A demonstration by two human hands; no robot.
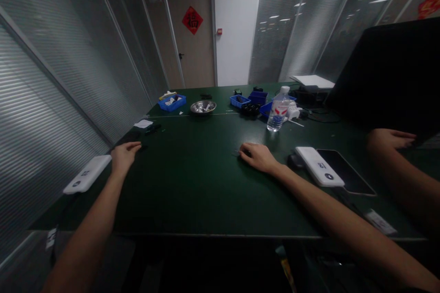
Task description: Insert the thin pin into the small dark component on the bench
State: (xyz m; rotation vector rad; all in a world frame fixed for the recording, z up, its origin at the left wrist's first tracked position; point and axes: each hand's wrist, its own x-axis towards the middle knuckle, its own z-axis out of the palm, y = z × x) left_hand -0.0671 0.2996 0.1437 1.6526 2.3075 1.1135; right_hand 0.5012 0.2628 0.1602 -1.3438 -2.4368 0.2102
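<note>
Power bank (87, 174) lies beside the left hand (125, 155), outside its grip.

Desk (192, 183) – matt dark green, smooth. Power bank (319, 166) – glossy white plastic. Bowl (203, 107) shiny metal, bottle (277, 111) clear plastic.

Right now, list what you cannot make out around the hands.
Head view: anything under the right hand, hidden by the hand itself.
Head view: dark item beside the left hand, lost in dim light.
Head view: contents of the steel bowl and blue bin, too small.
Head view: another person's arm, cut by the right edge.
</note>
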